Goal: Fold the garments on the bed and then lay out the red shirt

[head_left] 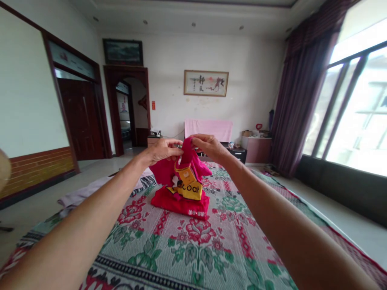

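A bright pink garment (199,167) with a yellow patch lettered "coat" hangs from both my hands by its collar band. My left hand (165,152) pinches the band's left side, thumb against fingers. On the other side my right hand (208,144) grips the top of the band. A yellow tag (186,176) dangles below the collar. Directly underneath lies a folded red garment (181,207) with white characters near its right edge. The pink one's lower part touches or overlaps it; exactly where they meet is hard to make out.
A flowered bedspread (199,253) covers the wide surface before me. Pale clothes (87,193) lie along its left edge. Beyond stand a pink-draped piece of furniture (208,128) and a cabinet (256,150) bearing small items. A large curtained window (350,96) is at right.
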`<move>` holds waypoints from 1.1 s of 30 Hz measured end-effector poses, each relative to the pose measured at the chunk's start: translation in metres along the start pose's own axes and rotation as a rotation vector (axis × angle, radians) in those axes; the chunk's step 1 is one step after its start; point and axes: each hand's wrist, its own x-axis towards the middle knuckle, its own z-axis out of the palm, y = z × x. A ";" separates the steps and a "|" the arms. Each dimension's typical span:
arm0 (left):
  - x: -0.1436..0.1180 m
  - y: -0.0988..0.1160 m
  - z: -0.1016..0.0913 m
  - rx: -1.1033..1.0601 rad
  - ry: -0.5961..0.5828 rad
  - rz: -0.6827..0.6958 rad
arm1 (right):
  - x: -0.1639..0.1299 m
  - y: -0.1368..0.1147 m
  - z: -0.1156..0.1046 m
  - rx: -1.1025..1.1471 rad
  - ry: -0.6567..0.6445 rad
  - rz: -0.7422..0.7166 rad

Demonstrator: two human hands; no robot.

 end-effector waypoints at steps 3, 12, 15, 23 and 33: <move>0.000 -0.002 0.011 -0.014 -0.006 0.041 | -0.005 -0.002 0.004 0.158 -0.015 -0.013; 0.000 0.030 -0.002 -0.042 0.281 0.153 | -0.081 0.142 0.016 -0.249 -0.049 0.335; 0.001 0.040 -0.004 -0.020 0.352 0.167 | -0.096 0.170 0.041 -0.345 0.030 0.354; 0.000 0.048 -0.006 -0.062 0.481 0.170 | -0.082 0.173 0.078 -0.453 0.194 0.510; -0.003 0.035 -0.042 -0.018 0.829 0.265 | -0.060 0.135 0.017 0.177 0.873 0.326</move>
